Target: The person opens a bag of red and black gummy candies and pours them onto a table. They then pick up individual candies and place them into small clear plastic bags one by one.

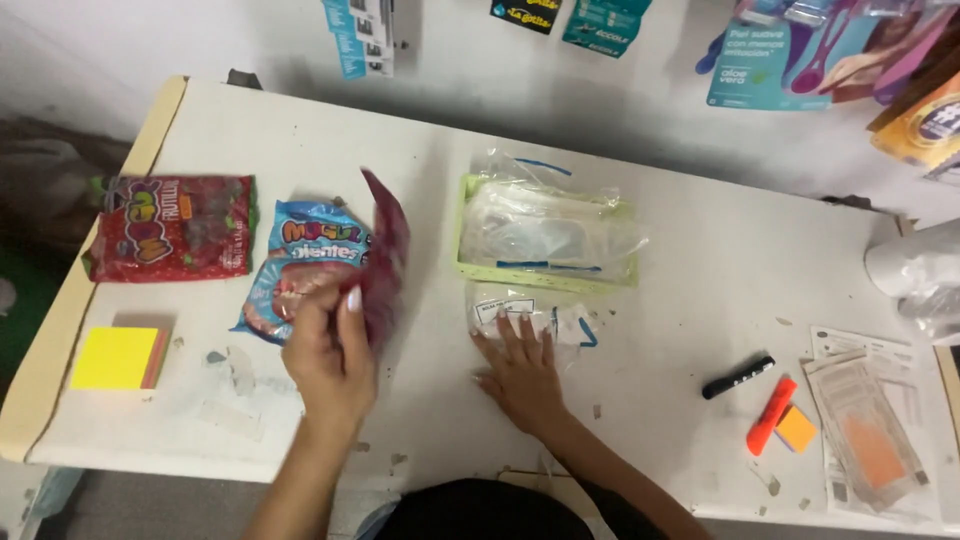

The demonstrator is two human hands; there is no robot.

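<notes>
Nearest the lens, the right hand (522, 372) lies flat, fingers spread, its grip released, pressing one clear zip bag (530, 318) onto the desk (690, 260). Left hand (330, 350) is up just beside it, grip clenched on one dark red candy packet (385, 255), held on edge with its long axis running away from the person. That packet hangs left of the flat bag, so the left hand is much the nearer. Counting: one blue candy bag (305, 265) under the raised packet, one red candy bag (172, 228) further left, one green tray (545, 235) of clear bags beyond the fingers, one yellow sticky-note pad (115, 357), one black marker (737, 377), one orange highlighter (771, 414).
</notes>
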